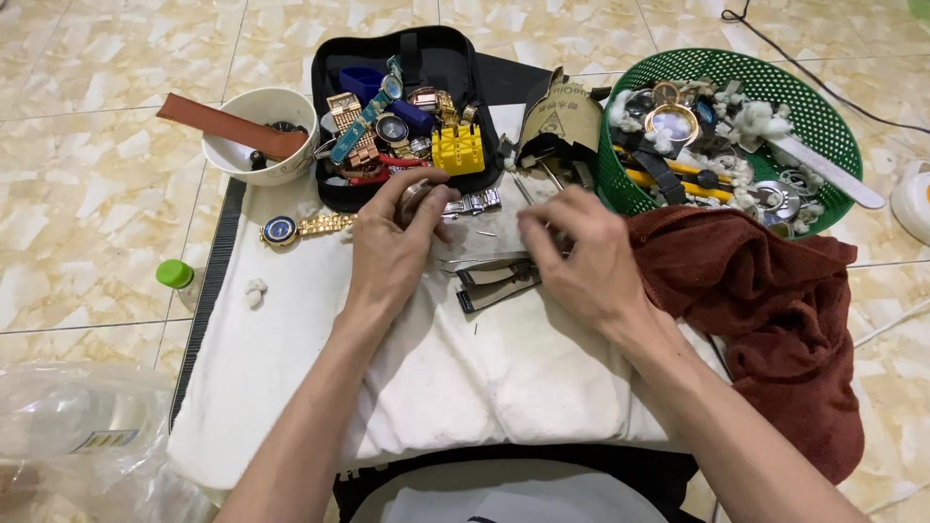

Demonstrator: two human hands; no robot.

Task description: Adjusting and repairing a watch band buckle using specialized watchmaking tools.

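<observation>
Fingers (412, 189) of left hand (387, 254) curled around a round silver watch case (415, 200), thumb across its near side; steel bracelet (473, 202) trailing from the case toward the right, long axis roughly left-to-right. Fingers (539, 232) of right hand (579, 260) bent downward and pinched over a flat grey metal tool (496, 281) lying on the white cloth (436, 378) covering the desk; whether anything small sits between the fingertips cannot be told. Watch case held above and just left of the tool, closer to the left hand; right hand near, not touching the bracelet.

Beyond the left fingers: open black case (325, 116) packed with watches, plus a yellow block-shaped holder (457, 148). Left of those fingers: gold-band watch with blue dial (281, 230) flat on the cloth, white bowl (242, 145) with a brown strap (228, 126) across it. Beyond the right fingers: green mesh basket (823, 116) of parts and cotton tufts. Right of them, touching the wrist: dark red towel (775, 310). Far left on the floor: green-capped bottle (176, 276).
</observation>
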